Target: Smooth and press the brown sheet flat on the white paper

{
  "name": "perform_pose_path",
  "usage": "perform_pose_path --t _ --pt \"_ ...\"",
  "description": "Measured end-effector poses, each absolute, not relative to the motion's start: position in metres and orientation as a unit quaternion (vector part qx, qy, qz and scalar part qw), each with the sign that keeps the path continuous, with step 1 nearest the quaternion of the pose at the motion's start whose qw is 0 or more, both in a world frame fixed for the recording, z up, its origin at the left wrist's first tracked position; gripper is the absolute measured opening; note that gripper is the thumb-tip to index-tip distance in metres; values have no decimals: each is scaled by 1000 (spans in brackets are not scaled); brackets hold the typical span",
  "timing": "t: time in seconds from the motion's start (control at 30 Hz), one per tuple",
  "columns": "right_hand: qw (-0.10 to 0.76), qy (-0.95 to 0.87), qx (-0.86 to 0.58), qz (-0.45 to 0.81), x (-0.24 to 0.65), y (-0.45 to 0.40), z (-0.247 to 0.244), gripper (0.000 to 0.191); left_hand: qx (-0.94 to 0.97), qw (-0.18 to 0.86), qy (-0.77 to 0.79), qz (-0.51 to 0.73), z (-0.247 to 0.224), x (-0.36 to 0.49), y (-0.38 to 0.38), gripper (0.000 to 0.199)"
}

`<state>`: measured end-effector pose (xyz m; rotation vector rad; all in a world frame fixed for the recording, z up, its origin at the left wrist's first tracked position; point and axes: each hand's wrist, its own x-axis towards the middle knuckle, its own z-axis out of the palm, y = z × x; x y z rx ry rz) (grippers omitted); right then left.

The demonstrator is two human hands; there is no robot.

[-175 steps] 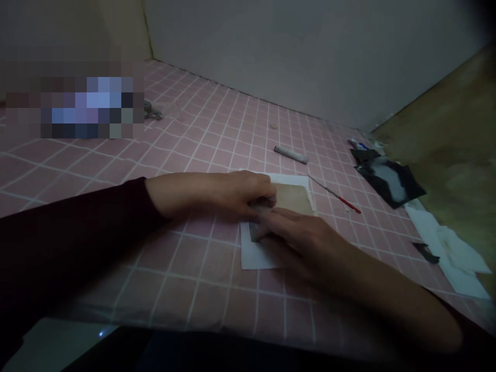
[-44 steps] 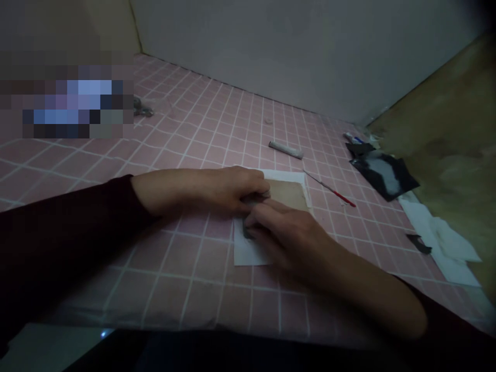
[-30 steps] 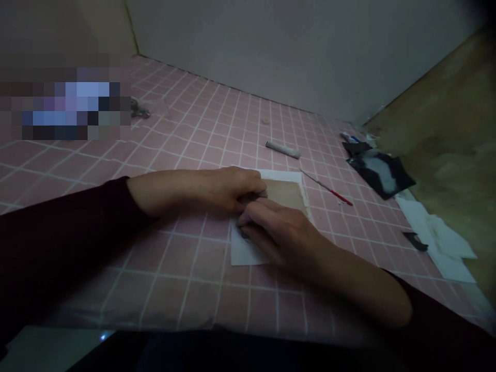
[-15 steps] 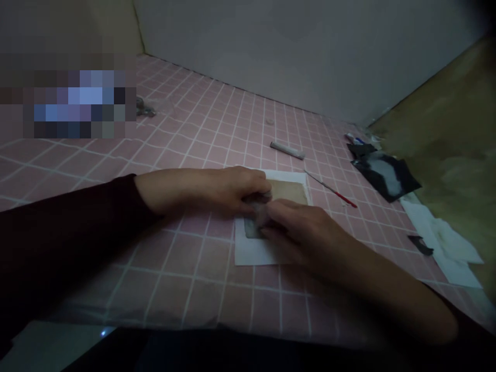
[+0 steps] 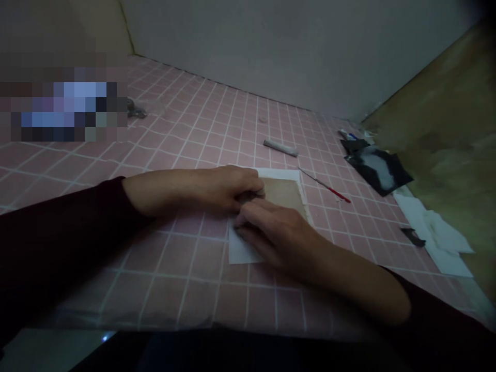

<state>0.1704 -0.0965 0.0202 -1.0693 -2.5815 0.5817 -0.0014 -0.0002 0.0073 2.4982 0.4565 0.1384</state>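
A beige, flat rectangular sheet (image 5: pixel 282 194) lies on white paper (image 5: pixel 244 250) in front of me. My left hand (image 5: pixel 228 188) rests at its left side with fingers curled; whatever lies under them is hidden. Close against it, my right hand (image 5: pixel 279 230) is closed in a pinch over the sheet's lower left part. What its fingertips hold, if anything, is too dark and covered to make out. Beyond the paper's right edge lies a thin tool with a red handle (image 5: pixel 339 195).
A grey stick-like piece (image 5: pixel 281 148) and a small round bit (image 5: pixel 263 119) lie farther back on the pink checked tablecloth (image 5: pixel 186 150). At right are a black sheet with white on it (image 5: pixel 382 168), a dark scrap (image 5: pixel 414 236) and white tissues (image 5: pixel 445 237). Walls rise behind and right.
My right hand has moved left and slightly up, to the sheet's left edge beside my left hand. My left hand stays in nearly the same place. The view has shifted a little.
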Motion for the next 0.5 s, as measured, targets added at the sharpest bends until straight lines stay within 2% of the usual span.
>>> perform_pose_path --t 0.17,0.5 --pt "73 -884 -400 230 175 -101 29 13 942 287 169 41 11 0 -2 18" --pt "98 -886 -398 217 176 -101 25 13 942 288 168 46 10 0 -1 19"
